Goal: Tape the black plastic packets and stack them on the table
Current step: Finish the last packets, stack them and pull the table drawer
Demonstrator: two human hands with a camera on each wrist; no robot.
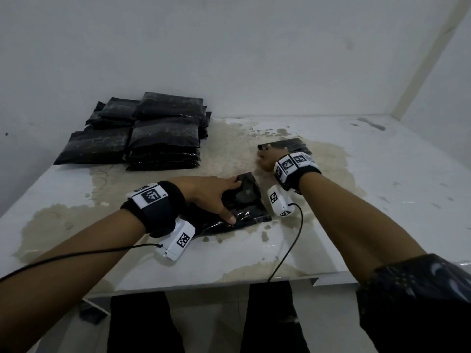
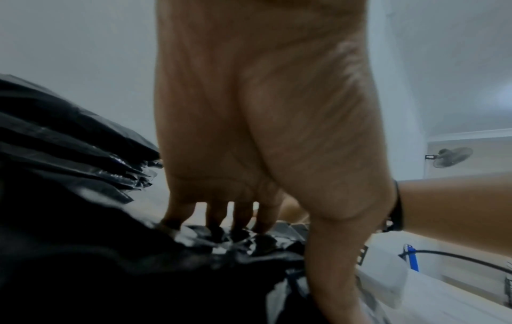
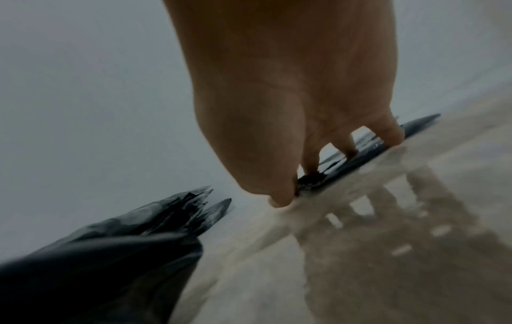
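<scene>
A filled black plastic packet (image 1: 248,200) (image 2: 166,274) lies at the middle of the white table (image 1: 382,200). My left hand (image 1: 216,194) (image 2: 249,131) presses down on it with spread, straight fingers (image 2: 241,217). To the right and farther back lies a flat pile of black plastic (image 1: 288,145) (image 3: 368,157). My right hand (image 1: 266,161) (image 3: 291,109) reaches onto its near corner, fingers on top and thumb (image 3: 279,197) at the edge, pinching the crumpled corner. Several filled black packets (image 1: 153,133) (image 2: 69,142) are stacked at the back left against the wall.
The tabletop has worn beige patches (image 1: 229,138) around the work area. A wall closes off the back, and another wall (image 1: 446,98) the right side. The table's front edge (image 1: 204,286) is near my body. Black cables (image 1: 290,248) trail from both wrist cameras.
</scene>
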